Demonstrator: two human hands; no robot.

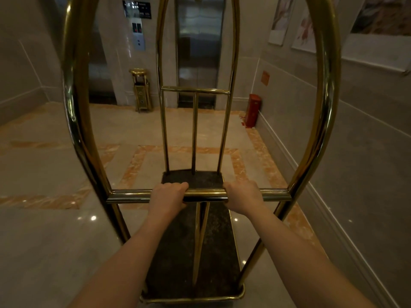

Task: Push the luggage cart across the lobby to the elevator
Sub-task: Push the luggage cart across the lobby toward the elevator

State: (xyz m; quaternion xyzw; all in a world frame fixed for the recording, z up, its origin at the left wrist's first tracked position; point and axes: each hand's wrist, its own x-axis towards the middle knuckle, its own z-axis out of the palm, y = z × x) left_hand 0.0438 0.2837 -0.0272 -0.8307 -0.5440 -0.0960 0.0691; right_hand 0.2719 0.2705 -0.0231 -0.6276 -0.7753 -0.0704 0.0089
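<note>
A brass luggage cart (320, 90) with tall arched tubes fills the head view, and its dark carpeted deck (213, 247) carries no bags. My left hand (168, 196) and my right hand (242, 195) both grip the near horizontal handle bar (205, 193), a short gap between them. Straight ahead, seen through the far arch, stands a steel elevator door (198, 52), shut. A second elevator door (99, 70) shows further left. Between them on the pillar is the call panel (138, 37).
A gold ash-bin stand (140, 90) sits against the pillar between the doors. A red box (253, 110) stands on the floor by the right wall (355, 134), which runs close beside the cart. Polished marble floor (55, 170) spreads to the left and ahead.
</note>
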